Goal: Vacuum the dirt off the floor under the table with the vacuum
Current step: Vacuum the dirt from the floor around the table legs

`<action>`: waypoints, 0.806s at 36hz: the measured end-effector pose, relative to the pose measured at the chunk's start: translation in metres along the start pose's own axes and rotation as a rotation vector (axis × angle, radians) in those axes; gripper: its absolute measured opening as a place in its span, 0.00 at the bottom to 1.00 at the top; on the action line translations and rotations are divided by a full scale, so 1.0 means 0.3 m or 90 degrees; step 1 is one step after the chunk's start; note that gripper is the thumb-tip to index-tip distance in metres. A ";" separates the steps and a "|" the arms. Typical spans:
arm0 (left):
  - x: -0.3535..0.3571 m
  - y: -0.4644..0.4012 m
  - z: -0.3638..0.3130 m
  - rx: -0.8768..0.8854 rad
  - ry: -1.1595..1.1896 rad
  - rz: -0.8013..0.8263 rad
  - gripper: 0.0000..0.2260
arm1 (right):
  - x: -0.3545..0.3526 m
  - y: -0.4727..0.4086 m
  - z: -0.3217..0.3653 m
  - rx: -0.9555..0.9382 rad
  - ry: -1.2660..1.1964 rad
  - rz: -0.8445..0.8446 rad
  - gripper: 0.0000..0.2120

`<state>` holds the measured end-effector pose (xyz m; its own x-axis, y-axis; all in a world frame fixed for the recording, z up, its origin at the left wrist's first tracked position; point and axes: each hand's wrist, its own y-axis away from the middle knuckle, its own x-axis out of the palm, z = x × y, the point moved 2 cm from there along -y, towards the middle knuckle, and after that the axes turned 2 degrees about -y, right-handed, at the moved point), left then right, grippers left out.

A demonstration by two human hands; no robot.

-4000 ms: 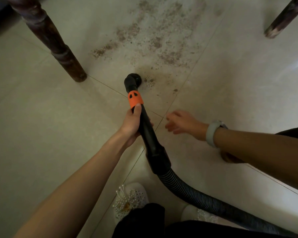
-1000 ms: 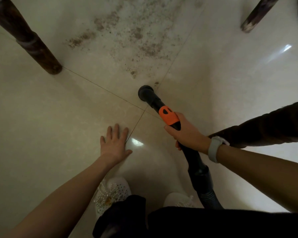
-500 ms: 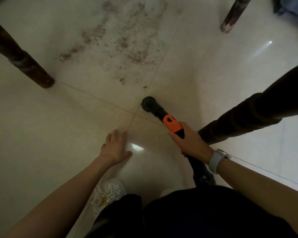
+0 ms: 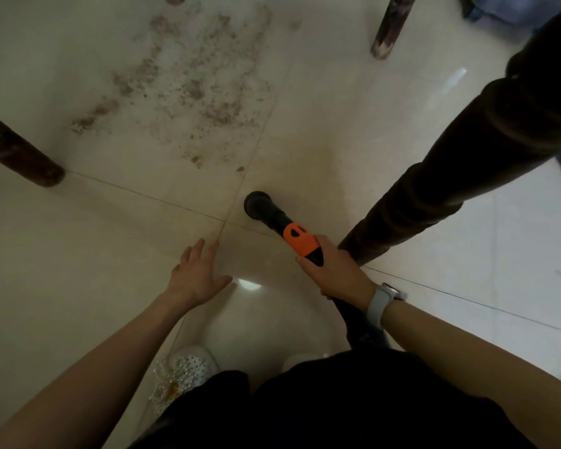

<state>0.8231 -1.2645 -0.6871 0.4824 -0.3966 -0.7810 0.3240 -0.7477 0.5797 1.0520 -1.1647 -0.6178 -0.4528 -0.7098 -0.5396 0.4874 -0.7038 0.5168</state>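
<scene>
Brown dirt (image 4: 191,89) is scattered over the pale floor tiles between the table legs, at the top middle. The black vacuum nozzle (image 4: 259,205) with an orange collar (image 4: 300,244) rests its mouth on the floor below the dirt, clear of all but a few specks. My right hand (image 4: 332,273) grips the tube just behind the orange collar. My left hand (image 4: 196,275) lies flat on the floor tile, fingers spread, left of the nozzle. The hose behind my right wrist is hidden by my dark clothing.
A dark table leg (image 4: 20,153) stands at the left, another (image 4: 389,27) at the top right, and a thick one (image 4: 450,163) slants close beside my right hand. My white shoes (image 4: 183,374) are at the bottom. A blue object (image 4: 512,8) sits top right.
The vacuum tube passed from my left hand to my right, and my left hand went flat on the floor. Over the last second the view shifted and the right table leg came close.
</scene>
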 end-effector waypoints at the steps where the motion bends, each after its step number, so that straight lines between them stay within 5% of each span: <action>1: -0.003 0.000 -0.002 0.002 -0.004 -0.003 0.38 | 0.001 0.008 -0.005 0.001 0.003 0.007 0.20; 17: 0.083 0.013 0.052 -0.031 -0.012 0.055 0.39 | 0.030 0.034 -0.004 -0.054 0.044 0.144 0.23; 25: 0.134 0.024 0.133 -0.055 -0.058 0.126 0.40 | 0.032 -0.044 0.072 -0.046 0.028 0.092 0.20; 29: 0.140 0.017 0.128 -0.054 -0.056 0.137 0.41 | 0.051 -0.039 0.092 -0.049 0.038 0.169 0.20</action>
<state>0.8139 -1.3054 -0.7258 0.4761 -0.5898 -0.6523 0.2899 -0.5950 0.7496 1.0188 -1.1681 -0.6137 -0.2585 -0.8645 -0.4311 0.6396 -0.4876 0.5942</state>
